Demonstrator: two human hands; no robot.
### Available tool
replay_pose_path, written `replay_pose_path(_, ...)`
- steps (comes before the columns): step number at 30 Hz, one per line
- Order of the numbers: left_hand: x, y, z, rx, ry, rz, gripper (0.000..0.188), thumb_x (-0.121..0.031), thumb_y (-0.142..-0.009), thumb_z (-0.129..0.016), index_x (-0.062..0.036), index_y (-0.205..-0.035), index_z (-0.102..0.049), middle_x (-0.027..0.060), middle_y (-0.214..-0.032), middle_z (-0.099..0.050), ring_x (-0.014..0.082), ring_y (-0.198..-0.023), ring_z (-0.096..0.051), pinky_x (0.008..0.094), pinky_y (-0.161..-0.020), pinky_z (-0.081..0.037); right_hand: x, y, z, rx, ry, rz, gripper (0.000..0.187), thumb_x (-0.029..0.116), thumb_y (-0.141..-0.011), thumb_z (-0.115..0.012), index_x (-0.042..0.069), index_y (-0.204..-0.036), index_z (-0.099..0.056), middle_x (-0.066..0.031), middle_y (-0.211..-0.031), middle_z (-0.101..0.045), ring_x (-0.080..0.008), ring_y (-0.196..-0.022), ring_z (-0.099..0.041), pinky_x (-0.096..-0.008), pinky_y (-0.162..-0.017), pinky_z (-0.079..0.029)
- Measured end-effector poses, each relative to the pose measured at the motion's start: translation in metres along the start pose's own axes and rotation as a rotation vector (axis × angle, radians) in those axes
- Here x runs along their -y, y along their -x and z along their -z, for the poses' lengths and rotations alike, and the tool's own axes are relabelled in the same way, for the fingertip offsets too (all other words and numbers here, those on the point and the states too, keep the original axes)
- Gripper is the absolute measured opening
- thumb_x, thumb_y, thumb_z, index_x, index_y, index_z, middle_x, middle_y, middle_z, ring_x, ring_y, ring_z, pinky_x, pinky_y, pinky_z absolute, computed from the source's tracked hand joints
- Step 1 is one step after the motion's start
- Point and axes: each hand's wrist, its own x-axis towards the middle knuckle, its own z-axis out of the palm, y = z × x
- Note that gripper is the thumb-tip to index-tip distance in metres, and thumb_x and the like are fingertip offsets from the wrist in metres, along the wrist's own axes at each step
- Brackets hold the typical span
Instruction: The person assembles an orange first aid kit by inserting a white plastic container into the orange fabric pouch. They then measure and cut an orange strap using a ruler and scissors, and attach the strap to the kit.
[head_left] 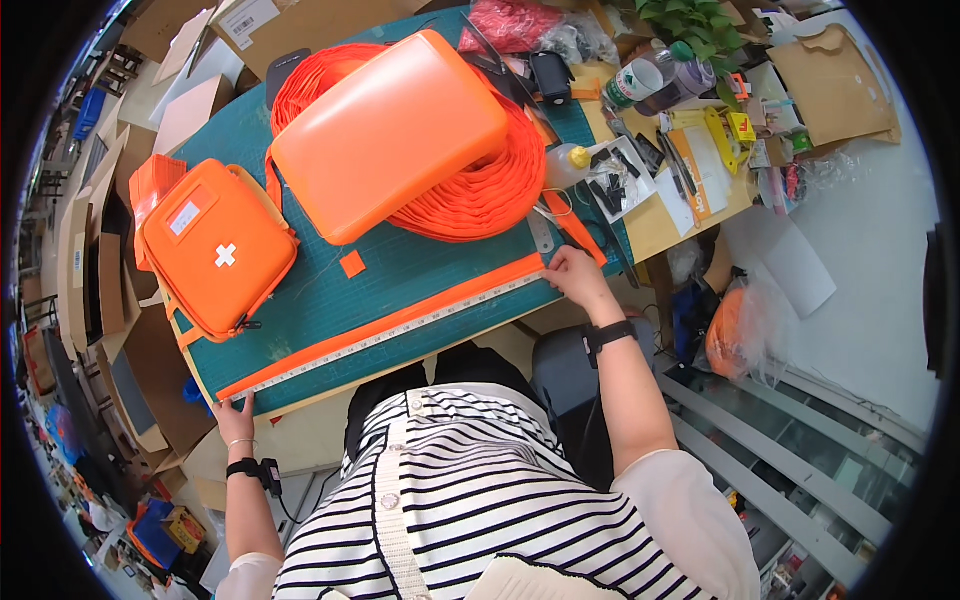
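A long orange webbing strip lies slantwise along the near edge of the green cutting mat. Against its near side runs a white measuring tape. My left hand pinches the strip and tape at their left end, by the mat's near left corner. At the far right end, my right hand is closed on the tape and strip, its fingertips pressed together. Just beyond the strip lies a small orange square. A metal ruler shows partly beside my right hand.
An orange first-aid case with a white cross lies at left. Behind, an orange hard shell rests on a big coil of orange webbing. Bottles, a small yellow-capped bottle and a parts tray stand at right.
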Motion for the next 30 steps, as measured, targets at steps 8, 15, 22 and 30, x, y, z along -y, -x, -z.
replay_pose_path(8, 0.005, -0.003, -0.004, -0.004, 0.024, -0.021, 0.063, -0.051, -0.078, -0.066, 0.0050, -0.106, -0.062, 0.0197, -0.113, -0.049, 0.0353, -0.104, -0.054, 0.0407, -0.089, -0.045, 0.014, 0.006, 0.016, -0.148, 0.138, 0.018, 0.017, 0.017, -0.074, -0.070, 0.004, -0.078, -0.061, -0.0126, -0.069, -0.062, -0.0301, -0.070, -0.062, -0.0378, -0.064, -0.048)
replay_pose_path(15, 0.002, 0.001, -0.003, -0.039, 0.023, -0.035, 0.060, -0.049, -0.079, -0.066, 0.0052, -0.104, -0.062, 0.0213, -0.112, -0.050, 0.0364, -0.102, -0.055, 0.0411, -0.089, -0.045, 0.004, 0.002, 0.007, -0.201, 0.129, 0.079, 0.021, 0.017, -0.074, -0.072, 0.002, -0.078, -0.059, -0.0160, -0.073, -0.063, -0.0338, -0.074, -0.062, -0.0406, -0.066, -0.048)
replay_pose_path(22, 0.006, -0.001, -0.008, -0.041, 0.023, -0.031, 0.060, -0.048, -0.079, -0.067, 0.0052, -0.105, -0.062, 0.0219, -0.113, -0.050, 0.0374, -0.102, -0.055, 0.0418, -0.089, -0.045, 0.004, 0.003, 0.008, -0.193, 0.123, 0.079, 0.021, 0.016, -0.072, -0.073, 0.002, -0.076, -0.058, -0.0173, -0.072, -0.063, -0.0358, -0.075, -0.061, -0.0425, -0.066, -0.048)
replay_pose_path(30, 0.007, -0.001, -0.008, -0.040, 0.041, -0.032, 0.060, -0.048, -0.079, -0.067, 0.0059, -0.105, -0.062, 0.0218, -0.112, -0.049, 0.0372, -0.102, -0.055, 0.0415, -0.090, -0.045, 0.002, 0.004, 0.010, -0.170, 0.096, 0.075, 0.021, 0.015, -0.071, -0.074, 0.002, -0.076, -0.058, -0.0171, -0.072, -0.062, -0.0358, -0.075, -0.061, -0.0424, -0.066, -0.048)
